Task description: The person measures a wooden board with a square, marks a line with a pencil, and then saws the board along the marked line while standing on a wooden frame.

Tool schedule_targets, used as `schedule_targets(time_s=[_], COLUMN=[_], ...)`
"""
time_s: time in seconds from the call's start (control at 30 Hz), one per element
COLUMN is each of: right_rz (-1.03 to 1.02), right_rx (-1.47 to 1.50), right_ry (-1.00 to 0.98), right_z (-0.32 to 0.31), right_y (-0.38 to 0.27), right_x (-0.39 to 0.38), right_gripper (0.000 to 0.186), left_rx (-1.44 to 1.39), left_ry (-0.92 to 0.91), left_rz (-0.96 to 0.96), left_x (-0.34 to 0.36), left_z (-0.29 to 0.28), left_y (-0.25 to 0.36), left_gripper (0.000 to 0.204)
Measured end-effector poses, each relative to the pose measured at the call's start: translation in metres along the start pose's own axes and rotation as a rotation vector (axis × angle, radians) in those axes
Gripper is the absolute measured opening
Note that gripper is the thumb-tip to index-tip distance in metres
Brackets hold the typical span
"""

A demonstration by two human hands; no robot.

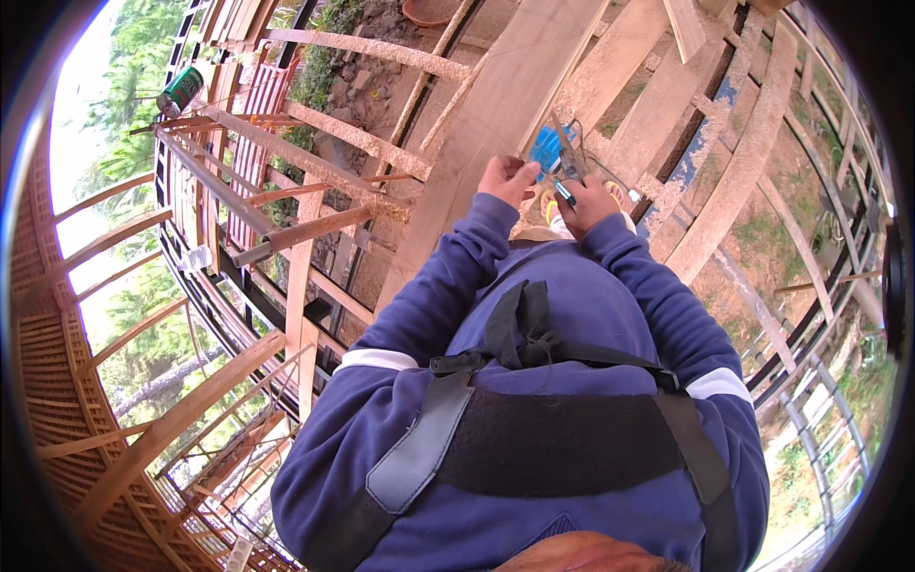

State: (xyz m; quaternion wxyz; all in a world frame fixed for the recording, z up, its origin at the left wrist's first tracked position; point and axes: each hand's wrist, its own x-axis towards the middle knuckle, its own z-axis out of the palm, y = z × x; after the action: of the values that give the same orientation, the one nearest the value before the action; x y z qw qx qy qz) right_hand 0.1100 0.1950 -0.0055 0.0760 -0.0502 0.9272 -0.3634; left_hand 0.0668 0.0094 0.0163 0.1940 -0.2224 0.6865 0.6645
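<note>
Harness (562, 443), right hand (593, 203), tilted green can (179, 91)

Hand tool (566, 160): grip partly hidden by right fingers (585, 198); type unclear. Left fingers (518, 174): contents, if any, too small to tell. Blue item (544, 151): partly covered, kind indistinct. Broad plank (503, 105), reddish basin (431, 13): cut by upper edge.

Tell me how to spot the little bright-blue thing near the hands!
Find the long, wide, pale-brown wooden plank running from the top middle toward the person's bare left hand and bare right hand. Along its right edge, just beyond the hands, is a small bright-blue thing, its kind unclear. Its vivid sky-blue colour stands out from the brown plank and the patchy, duller blue beam farther right.
</note>
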Motion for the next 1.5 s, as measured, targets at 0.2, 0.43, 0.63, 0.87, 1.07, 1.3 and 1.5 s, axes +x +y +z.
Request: schedule_targets(time_s=[0.2, 0.43, 0.63, 0.87, 1.07, 1.3, 1.5], right_rz=[0.391, 0.485, 0.559, 0.818, 0.974, 1.082, 1.065], right_rx=[0.375, 0.571, 0.676, 0.637, 0.816, 0.817, 0.773], right_ry=[-0.138, -0.359, -0.139, 0.089, 0.311, 0.27, 0.279], right_z=[-0.019, 0.015, 0.011, -0.028, -0.038, -0.025, -0.016], right_y=[-0.021, 0.017, 0.06, 0.121, 0.143, 0.16, 0.162], right_x=[-0.003, -0.001, -0.02, -0.061, -0.096, -0.136, -0.131], right_gripper=[0.044, 0.056, 0.049, 0.039, 0.026, 0.022, 0.024], left_rx=[0.666, 0.87, 1.129, 1.084, 1.137, 0.453, -0.2], left_ry=[-0.27, -0.228, -0.157, -0.037, -0.02, -0.013, 0.185], left_rz=[0.531, 0.557, 0.652, 0.688, 0.668, 0.652, 0.367], left_x=[-0.032, -0.034, -0.008, 0.015, -0.003, -0.012, -0.017], left_z=[0.004, -0.006, -0.051, -0.059, -0.042, -0.045, -0.039], left_y=[-0.029, -0.021, -0.003, 0.01, -0.02, 0.008, 0.002], left_gripper=[0.06, 0.055, 0.052, 0.043, 0.043, 0.044, 0.026])
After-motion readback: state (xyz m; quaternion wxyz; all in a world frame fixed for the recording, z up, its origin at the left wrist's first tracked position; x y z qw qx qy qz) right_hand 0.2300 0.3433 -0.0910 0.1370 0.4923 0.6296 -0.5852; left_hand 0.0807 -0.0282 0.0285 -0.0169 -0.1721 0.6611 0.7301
